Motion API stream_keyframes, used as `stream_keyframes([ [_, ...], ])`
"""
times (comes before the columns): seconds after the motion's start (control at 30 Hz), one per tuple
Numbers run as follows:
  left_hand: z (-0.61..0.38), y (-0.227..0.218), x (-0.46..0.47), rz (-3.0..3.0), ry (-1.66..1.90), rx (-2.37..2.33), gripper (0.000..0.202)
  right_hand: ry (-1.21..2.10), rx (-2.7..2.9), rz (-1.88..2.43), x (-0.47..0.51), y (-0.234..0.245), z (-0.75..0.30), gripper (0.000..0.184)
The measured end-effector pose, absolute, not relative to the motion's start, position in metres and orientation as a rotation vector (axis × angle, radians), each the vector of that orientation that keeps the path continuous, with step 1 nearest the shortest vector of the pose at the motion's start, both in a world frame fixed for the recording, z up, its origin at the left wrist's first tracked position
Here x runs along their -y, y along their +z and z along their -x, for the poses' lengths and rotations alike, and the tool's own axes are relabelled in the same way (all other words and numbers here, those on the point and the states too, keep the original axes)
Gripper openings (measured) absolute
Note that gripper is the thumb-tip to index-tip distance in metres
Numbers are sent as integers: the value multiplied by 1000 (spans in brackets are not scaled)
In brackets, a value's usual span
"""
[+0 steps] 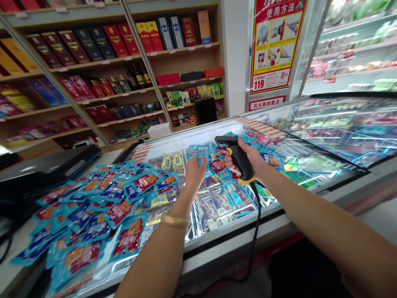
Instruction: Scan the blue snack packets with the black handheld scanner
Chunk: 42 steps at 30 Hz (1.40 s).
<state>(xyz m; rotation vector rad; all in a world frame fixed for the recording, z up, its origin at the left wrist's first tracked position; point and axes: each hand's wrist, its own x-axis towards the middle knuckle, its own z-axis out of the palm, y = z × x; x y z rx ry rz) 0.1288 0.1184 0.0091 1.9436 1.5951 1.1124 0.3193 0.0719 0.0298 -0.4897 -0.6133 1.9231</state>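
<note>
My right hand (246, 159) is wrapped round a black and yellow barcode scanner (240, 161), whose head points left toward my other hand. A cable hangs from the scanner's grip. Between the fingers of my left hand (196, 167) is a small blue snack packet (202, 152), its barcode side turned toward me. A large heap of blue, red and navy snack packets (114, 190) covers the glass lid to the left. A smaller pile of the same packets (218, 165) lies behind and around the scanner, partly hidden by my right hand.
Beneath the packets is a chest freezer with a glass top (223, 225), frozen goods showing through it. A black device (74, 161) stands at the left end. Shelves (182, 54) of boxed goods line the back, beside a red and yellow poster (276, 45). The scanner cable (254, 231) droops over the freezer's front edge.
</note>
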Motion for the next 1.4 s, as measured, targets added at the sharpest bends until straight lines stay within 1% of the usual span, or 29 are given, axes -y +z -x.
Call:
stream_keyframes([
  [0.1,-129,9,-117,-1910,1048,-1568,26,1938,634,523,-70,30,-315,52],
  [0.2,-129,10,-117,-2011,1040,-1600,21,1964,632,548,-69,30,-313,50],
  [0.3,-129,11,-118,-2069,1022,-1632,19,1976,632,548,-69,28,-312,47],
  [0.73,-130,12,-117,-2160,976,-1717,26,2022,649,523,-71,25,-314,51],
  [0.87,-133,17,-112,-2214,959,-1743,32,2002,647,518,-70,26,-315,53],
  [1.03,-115,44,-107,-2325,1017,-1801,44,1905,596,479,-69,31,-318,58],
  [1.17,-57,79,-107,-2525,1164,-1784,49,1904,574,459,-74,40,-304,54],
  [1.23,-20,89,-105,-2591,1170,-1886,50,1964,597,451,-78,45,-285,53],
  [1.3,14,87,-100,-2652,1024,-2046,50,2033,609,431,-80,49,-259,53],
  [1.4,49,64,-91,-2722,458,-2228,49,2138,555,386,-78,47,-218,51],
])
